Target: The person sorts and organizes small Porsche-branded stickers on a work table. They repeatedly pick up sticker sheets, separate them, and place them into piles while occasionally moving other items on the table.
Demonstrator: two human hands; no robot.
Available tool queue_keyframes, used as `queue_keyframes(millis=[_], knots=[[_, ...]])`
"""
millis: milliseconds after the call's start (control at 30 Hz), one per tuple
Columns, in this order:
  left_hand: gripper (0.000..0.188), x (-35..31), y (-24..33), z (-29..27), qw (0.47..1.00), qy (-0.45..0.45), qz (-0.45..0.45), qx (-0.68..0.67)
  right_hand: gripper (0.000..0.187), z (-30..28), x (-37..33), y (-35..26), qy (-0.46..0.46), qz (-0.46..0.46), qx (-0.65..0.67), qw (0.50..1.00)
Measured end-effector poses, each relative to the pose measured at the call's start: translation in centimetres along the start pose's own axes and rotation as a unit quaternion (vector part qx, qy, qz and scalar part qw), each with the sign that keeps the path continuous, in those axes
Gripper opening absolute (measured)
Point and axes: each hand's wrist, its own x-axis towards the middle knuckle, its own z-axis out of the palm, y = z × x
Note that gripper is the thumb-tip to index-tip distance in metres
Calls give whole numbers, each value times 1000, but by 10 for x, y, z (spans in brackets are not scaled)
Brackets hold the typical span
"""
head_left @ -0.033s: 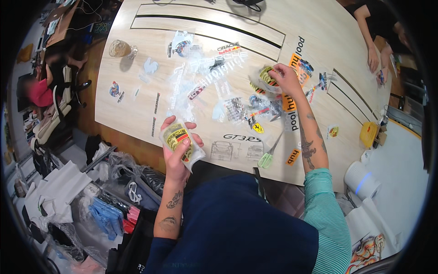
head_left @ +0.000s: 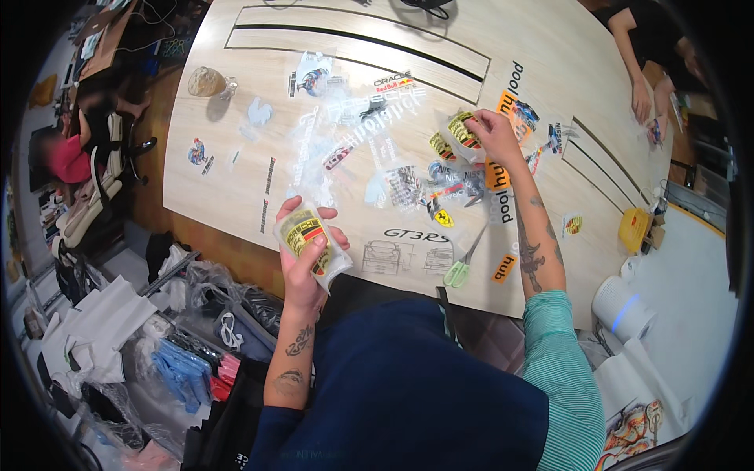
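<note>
My left hand [head_left: 309,250] is closed around a bundle of clear-film decals [head_left: 302,233] with gold, black and red shield crests, thumb pressed on top. At the right of the table, my right hand [head_left: 496,136] pinches the edge of a shield-crest decal [head_left: 463,132] on clear film. A smaller crest decal [head_left: 441,146] shows just left of it. Spread between my hands are several overlapping clear and white decals [head_left: 385,153]. Closer to me, green-handled scissors [head_left: 458,272] lie on the table, their blades pointing away from me.
A glass mug [head_left: 209,82] stands on the table [head_left: 243,125] at far left. Orange-and-black lettered decals [head_left: 504,267] lie near my right forearm. A yellow container [head_left: 635,229] sits at the right edge. Another person's hands [head_left: 642,102] are at far right; a seated person [head_left: 75,161] is at left.
The crest decal in my right hand has tilted and flattened, so more of its crest shows. My left hand has barely moved.
</note>
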Motion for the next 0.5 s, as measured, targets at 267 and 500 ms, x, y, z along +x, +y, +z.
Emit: queue_keyframes(millis=[267, 500], knots=[[65, 3, -16, -7, 999, -42, 6, 4, 23, 20, -80, -53, -49, -15, 262, 964], [67, -24, -14, -10, 998, -58, 10, -21, 17, 116, -100, 65, -48, -122, -131, 983]])
